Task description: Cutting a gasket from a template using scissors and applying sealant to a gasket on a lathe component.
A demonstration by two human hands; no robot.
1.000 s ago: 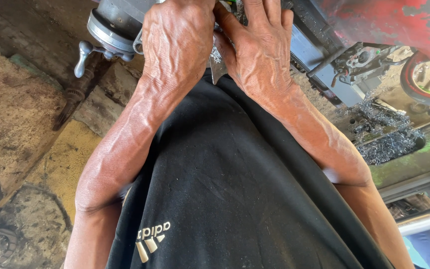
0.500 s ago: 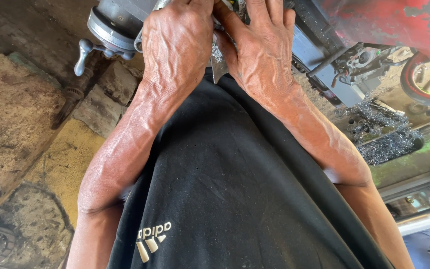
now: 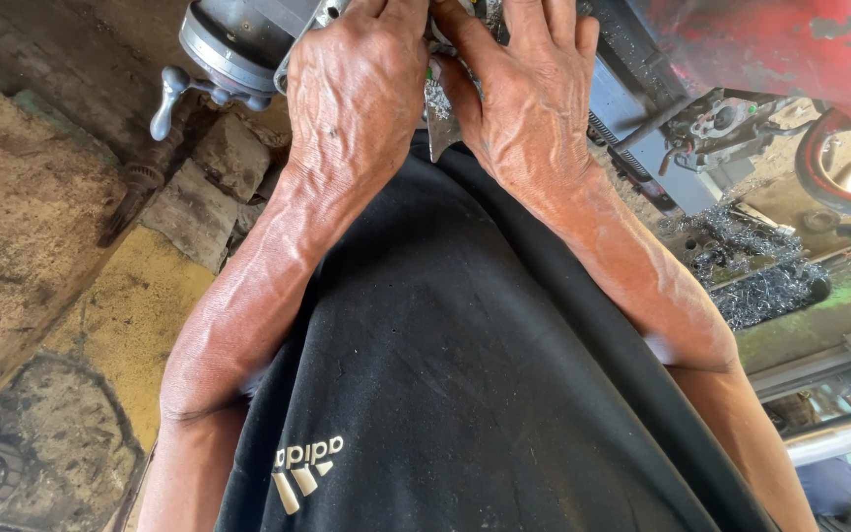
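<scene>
Rough stone floor [image 3: 41, 246], cracked and stained yellow and brown, fills the left of the view beneath a workshop machine, while heaps of curled metal shavings [image 3: 760, 281] lie on a grimy green ledge at right below a chipped red housing [image 3: 770, 49]. A person in a black shirt [image 3: 465, 394] leans over the work, both forearms stretched forward. The left hand [image 3: 357, 99] is curled with its fingers bent over a round grey metal machine part [image 3: 238, 39] that carries a small knobbed lever [image 3: 174, 94]; what the fingers actually close on lies past the top edge of the frame and cannot be told. The right hand [image 3: 529, 108] lies close beside it, thumb touching the left hand, fingers reaching forward and out of view, so its grip cannot be judged either. Between the two hands shows a small flat metal piece [image 3: 440, 113], flecked with bright chips, pointing down toward the shirt; it seems pressed between the thumbs rather than lying free. Judging by the many shavings, much cutting has already been done at this machine, and the hands are in the middle of fitting or adjusting something at it; nothing here shows the job finished. At lower right, part of another person in blue [image 3: 839, 493] is visible.
</scene>
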